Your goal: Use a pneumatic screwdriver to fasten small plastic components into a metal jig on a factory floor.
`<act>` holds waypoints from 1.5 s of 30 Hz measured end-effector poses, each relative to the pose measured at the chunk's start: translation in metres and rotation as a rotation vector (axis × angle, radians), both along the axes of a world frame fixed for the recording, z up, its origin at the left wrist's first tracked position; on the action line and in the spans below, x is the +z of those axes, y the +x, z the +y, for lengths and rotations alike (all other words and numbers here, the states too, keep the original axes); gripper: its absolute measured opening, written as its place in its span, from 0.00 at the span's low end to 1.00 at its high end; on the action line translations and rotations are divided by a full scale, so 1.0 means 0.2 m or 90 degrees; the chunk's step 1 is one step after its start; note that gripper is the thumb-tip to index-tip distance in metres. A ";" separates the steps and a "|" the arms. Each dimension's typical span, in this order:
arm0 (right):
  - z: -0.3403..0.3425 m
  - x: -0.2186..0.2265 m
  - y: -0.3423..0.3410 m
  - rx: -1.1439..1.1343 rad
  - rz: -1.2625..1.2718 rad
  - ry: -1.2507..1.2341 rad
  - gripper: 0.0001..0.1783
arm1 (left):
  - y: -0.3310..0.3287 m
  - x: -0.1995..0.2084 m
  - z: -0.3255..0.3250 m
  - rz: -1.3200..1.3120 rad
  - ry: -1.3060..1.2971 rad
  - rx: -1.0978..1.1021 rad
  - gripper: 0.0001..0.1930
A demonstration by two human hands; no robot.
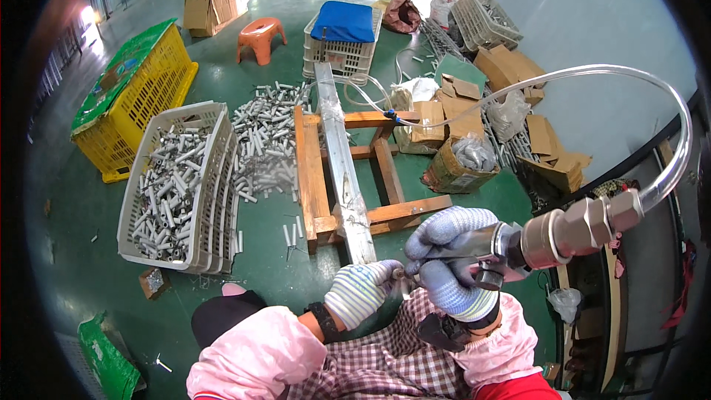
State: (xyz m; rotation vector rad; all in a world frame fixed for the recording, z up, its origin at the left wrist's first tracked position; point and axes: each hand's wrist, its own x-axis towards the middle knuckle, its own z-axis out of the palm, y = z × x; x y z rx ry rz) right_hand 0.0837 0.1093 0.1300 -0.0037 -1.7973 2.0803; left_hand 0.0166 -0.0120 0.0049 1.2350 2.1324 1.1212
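My right hand (453,281), in a striped knit glove, is wrapped round a metal air tool (481,244) with a thick coupling, from which a transparent hose (678,115) loops up and away. My left hand (357,292), gloved likewise, has its fingers pinched at a small metal-and-white piece (404,284) close to the tool's front end; the gloves partly hide it. Just beyond my left fingers lies the near end of a long metal bar (342,167), resting across a wooden frame (315,204).
Left of the frame, a white crate (211,233) holds many small white tubes, and a pile of similar tubes (266,133) covers the floor beside it. A yellow crate (152,96), an orange stool (261,39) and a blue-topped crate (341,55) stand farther off. Cardboard boxes (459,170) line the right.
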 end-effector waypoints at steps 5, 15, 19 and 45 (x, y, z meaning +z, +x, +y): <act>0.01 0.01 0.01 -0.005 0.024 -0.028 0.22 | 0.00 0.00 0.02 0.004 -0.002 -0.009 0.10; 0.20 0.02 0.03 -0.172 0.277 -0.157 0.27 | 0.03 -0.02 0.04 -0.284 0.106 0.042 0.21; 0.34 -0.06 0.02 -0.185 0.268 -0.241 0.22 | 0.05 0.12 0.01 -0.269 0.083 0.096 0.20; 0.61 -0.16 0.10 -0.141 0.322 -0.344 0.19 | -0.12 0.14 0.03 -0.119 0.218 0.154 0.19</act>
